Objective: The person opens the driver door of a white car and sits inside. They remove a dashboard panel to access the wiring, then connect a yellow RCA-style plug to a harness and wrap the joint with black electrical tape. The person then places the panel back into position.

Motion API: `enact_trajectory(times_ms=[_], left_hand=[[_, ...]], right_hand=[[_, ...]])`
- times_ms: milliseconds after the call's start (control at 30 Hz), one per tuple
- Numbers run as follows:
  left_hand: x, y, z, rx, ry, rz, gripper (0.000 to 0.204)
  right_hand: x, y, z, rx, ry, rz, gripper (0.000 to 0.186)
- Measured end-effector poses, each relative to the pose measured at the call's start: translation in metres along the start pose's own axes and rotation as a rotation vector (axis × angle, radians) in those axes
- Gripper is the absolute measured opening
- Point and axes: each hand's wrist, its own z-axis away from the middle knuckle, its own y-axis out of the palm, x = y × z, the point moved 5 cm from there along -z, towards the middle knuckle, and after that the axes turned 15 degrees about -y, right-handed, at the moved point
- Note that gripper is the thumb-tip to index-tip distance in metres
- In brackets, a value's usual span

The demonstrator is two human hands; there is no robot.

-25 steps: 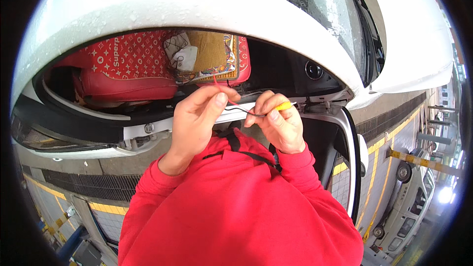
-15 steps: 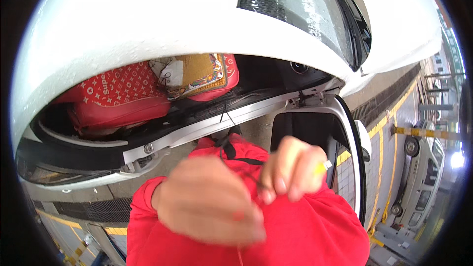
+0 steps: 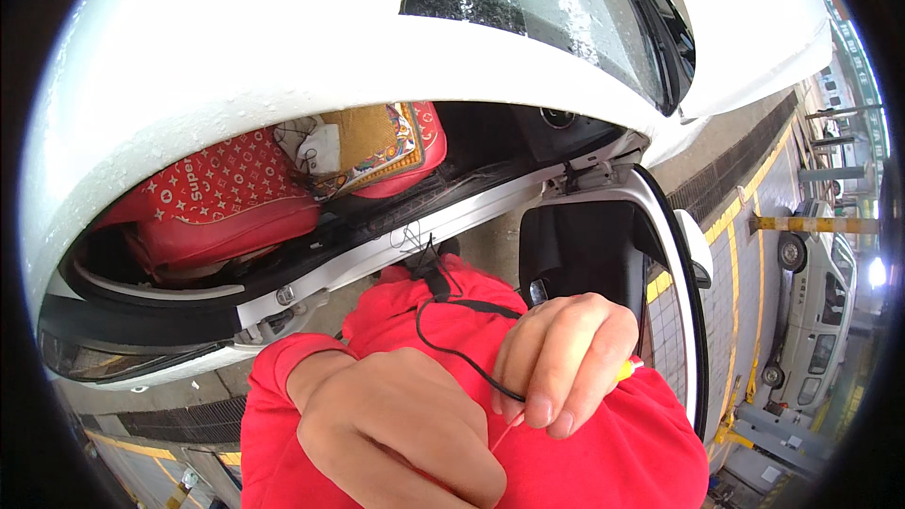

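My right hand (image 3: 570,358) is closed with fingertips pinched on a black cable (image 3: 462,356), which loops up from near my waist. A yellow plug (image 3: 626,370) with a metal tip sticks out behind its fingers. A thin red wire (image 3: 506,433) runs from the right fingertips to my left hand (image 3: 401,429). The left hand, back upward, is closed on that wire; its fingertips are hidden. Both hands are in front of my red top (image 3: 603,452), the left one lower.
A white car (image 3: 264,28) stands ahead with its door opening facing me. Inside are red patterned seats (image 3: 231,179), mats (image 3: 372,146) and a bundle of wires (image 3: 309,146). An open door (image 3: 693,320) is at right, another (image 3: 132,363) at left. Thin wires (image 3: 412,238) lie by the sill.
My left hand has lowered and is no longer blurred. My right hand has moved slightly down and right. The red wire now spans between the hands, and more black cable shows.
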Motion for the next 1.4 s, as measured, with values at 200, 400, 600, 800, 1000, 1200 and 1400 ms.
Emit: enact_trajectory(times_ms=[200,400,600,800,1000,1200,1400], left_hand=[[0.007,0.012,-0.007,-0.163,0.238,0.051,0.008],[0.0,0.004,0.006,0.032,0.038,-0.02,0.01],[0.001,0.007,0.011,0.036,0.03,0.005,0.009],[0.002,0.01,0.008,0.047,0.04,-0.006,0.009],[0.003,0.022,0.012,0.036,0.074,0.045,0.01],[-0.001,0.026,0.014,0.015,0.057,0.07,0.012],[-0.005,0.027,0.015,0.04,0.068,0.108,0.013]], right_hand=[[-0.002,0.004,-0.002,0.015,0.017,-0.011,0.009],[-0.007,0.009,-0.001,-0.022,-0.027,-0.026,0.01],[-0.008,0.011,0.0,-0.049,-0.048,-0.027,0.01],[-0.011,0.016,0.001,-0.087,-0.13,-0.027,0.008],[-0.017,0.023,-0.002,-0.112,-0.179,-0.063,0.015],[-0.018,0.023,0.003,-0.12,-0.022,-0.156,0.007],[-0.023,0.026,0.007,-0.115,-0.012,-0.189,0.006]])
